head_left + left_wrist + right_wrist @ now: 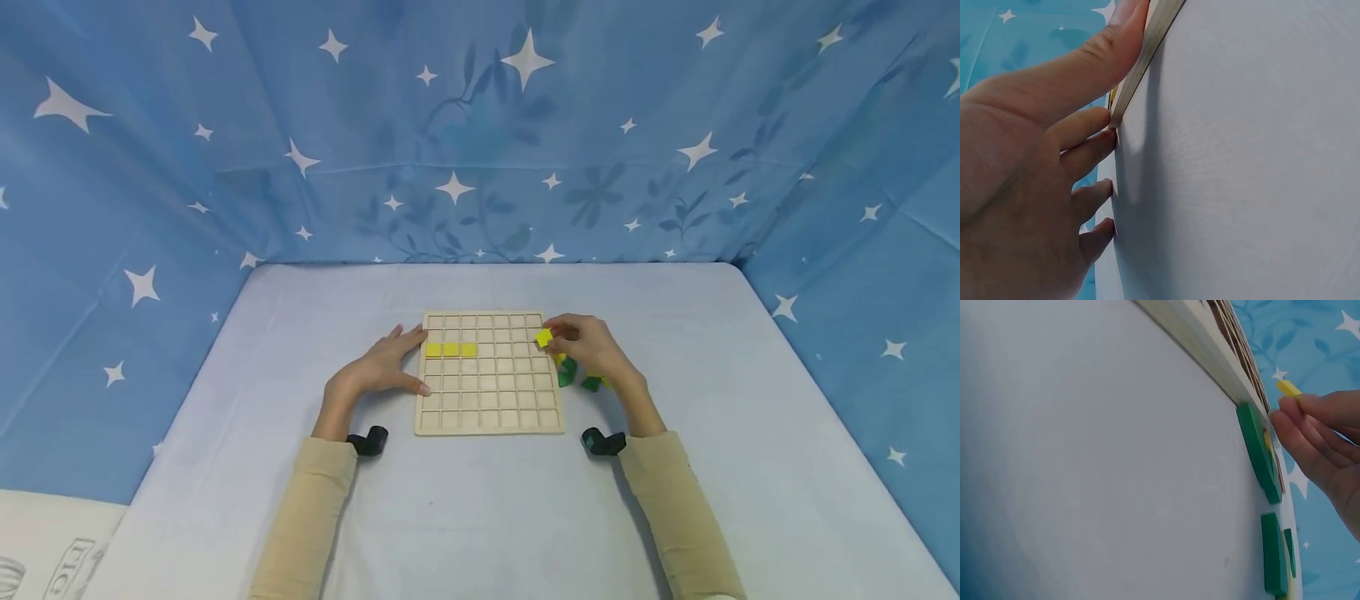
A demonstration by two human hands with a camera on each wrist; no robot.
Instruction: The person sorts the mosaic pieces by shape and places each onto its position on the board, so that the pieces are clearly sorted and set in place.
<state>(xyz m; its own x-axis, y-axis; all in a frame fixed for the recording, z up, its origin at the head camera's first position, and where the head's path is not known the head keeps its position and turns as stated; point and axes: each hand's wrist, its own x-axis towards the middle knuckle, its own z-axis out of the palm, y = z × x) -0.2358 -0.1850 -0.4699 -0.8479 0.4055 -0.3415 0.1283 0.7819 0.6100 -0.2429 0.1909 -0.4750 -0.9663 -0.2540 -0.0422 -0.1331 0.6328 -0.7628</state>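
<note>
A pale wooden grid board (490,422) lies flat on the table, with three yellow square tiles (451,350) side by side in one row from its left border. My left hand (381,365) rests at the board's left side, fingers spread, thumb (1094,59) against the edge. Between thumb and fingertips my right hand (594,345) pinches another yellow square tile (543,337), held over the board's right border. In the right wrist view that tile (1288,387) sticks out past the fingertips. Under this hand, green pieces (567,372) and some yellow ones lie beside the board, partly hidden.
A white cloth (465,517) covers the table. Blue curtains (480,125) with white stars stand behind it and at both sides. A black device (369,441) is at the left wrist, and a similar one (603,442) at the right.
</note>
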